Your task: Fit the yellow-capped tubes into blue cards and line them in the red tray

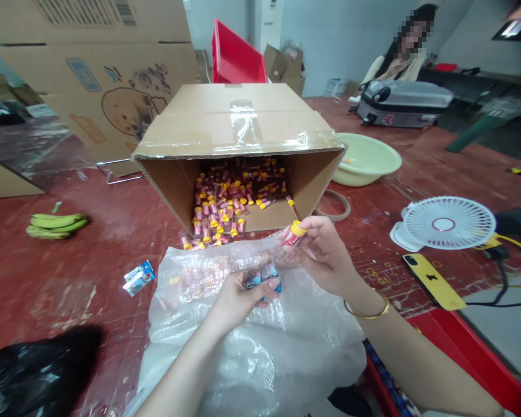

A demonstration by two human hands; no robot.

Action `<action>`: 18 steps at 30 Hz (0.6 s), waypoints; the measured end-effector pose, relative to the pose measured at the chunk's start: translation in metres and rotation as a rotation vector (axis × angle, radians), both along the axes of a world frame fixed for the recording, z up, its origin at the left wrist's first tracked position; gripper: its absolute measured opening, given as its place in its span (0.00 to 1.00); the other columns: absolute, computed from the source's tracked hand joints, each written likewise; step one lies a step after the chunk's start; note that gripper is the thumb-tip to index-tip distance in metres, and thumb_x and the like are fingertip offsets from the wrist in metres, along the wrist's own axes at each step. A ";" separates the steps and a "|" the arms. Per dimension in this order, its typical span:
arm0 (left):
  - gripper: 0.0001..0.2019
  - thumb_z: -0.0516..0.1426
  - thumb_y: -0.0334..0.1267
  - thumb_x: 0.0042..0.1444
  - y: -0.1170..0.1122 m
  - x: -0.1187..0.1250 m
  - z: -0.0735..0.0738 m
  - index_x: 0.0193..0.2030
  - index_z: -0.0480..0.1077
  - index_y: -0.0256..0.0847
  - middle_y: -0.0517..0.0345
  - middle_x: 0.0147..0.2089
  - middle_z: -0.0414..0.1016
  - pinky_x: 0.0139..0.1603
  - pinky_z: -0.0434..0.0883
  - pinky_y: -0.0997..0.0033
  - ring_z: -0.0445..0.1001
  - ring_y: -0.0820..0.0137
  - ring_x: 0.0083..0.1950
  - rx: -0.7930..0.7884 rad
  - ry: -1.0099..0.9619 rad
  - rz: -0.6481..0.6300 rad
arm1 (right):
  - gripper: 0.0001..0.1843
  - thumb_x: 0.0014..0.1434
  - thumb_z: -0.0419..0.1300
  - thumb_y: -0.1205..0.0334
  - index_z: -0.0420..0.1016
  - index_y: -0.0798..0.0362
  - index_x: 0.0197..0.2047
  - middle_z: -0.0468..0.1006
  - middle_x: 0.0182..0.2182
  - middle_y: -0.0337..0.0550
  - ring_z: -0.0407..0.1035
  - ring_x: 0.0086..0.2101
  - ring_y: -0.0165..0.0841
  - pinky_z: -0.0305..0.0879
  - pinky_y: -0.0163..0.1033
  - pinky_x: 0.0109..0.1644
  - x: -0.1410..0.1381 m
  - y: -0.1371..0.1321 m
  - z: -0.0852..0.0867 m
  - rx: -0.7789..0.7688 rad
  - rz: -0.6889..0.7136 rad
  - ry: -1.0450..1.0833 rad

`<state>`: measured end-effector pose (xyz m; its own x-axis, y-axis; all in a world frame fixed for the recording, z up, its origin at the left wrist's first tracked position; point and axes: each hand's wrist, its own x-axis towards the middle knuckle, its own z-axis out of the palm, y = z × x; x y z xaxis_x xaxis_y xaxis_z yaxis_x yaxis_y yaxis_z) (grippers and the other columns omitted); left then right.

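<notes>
Pinching a yellow-capped tube (294, 233) in right hand (325, 252), fingers closed, in front of open cardboard box (238, 119). Left hand (237, 296) gripping small blue packets (264, 274) over translucent plastic sheeting (264, 353). More capped tubes (220, 215) heaped inside box, some at its opening. Loose packets (139, 278) left of sheeting, near bananas (57, 226).

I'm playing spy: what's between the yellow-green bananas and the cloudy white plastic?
Small blue-and-white packets lie on the red surface, nearer the plastic, in the head view.
</notes>
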<state>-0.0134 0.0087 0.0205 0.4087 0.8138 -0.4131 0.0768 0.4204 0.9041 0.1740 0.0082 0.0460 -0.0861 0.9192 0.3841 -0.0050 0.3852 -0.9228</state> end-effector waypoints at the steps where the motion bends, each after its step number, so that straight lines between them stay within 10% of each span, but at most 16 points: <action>1: 0.15 0.65 0.47 0.47 0.000 -0.001 0.001 0.38 0.76 0.39 0.52 0.33 0.79 0.33 0.74 0.67 0.79 0.62 0.36 -0.001 0.001 -0.019 | 0.16 0.58 0.62 0.60 0.59 0.44 0.44 0.72 0.37 0.38 0.72 0.40 0.33 0.72 0.43 0.44 0.000 0.000 0.001 -0.041 0.010 0.045; 10: 0.13 0.63 0.48 0.50 0.000 0.000 -0.004 0.33 0.75 0.39 0.53 0.31 0.79 0.34 0.74 0.69 0.79 0.65 0.35 0.002 -0.017 -0.139 | 0.16 0.52 0.68 0.57 0.64 0.47 0.39 0.72 0.33 0.36 0.71 0.35 0.30 0.72 0.40 0.41 0.000 -0.001 -0.005 -0.360 0.220 0.099; 18: 0.15 0.67 0.46 0.43 0.004 0.008 -0.015 0.33 0.75 0.39 0.58 0.31 0.79 0.31 0.72 0.72 0.77 0.69 0.30 -0.048 -0.076 0.031 | 0.16 0.54 0.66 0.60 0.62 0.48 0.40 0.72 0.32 0.37 0.69 0.34 0.29 0.72 0.38 0.38 0.000 -0.001 -0.010 -0.191 -0.037 0.079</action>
<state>-0.0055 0.0123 0.0055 0.4154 0.8062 -0.4212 -0.0043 0.4648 0.8854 0.1740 0.0075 0.0356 -0.0279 0.9780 0.2067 -0.0694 0.2043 -0.9764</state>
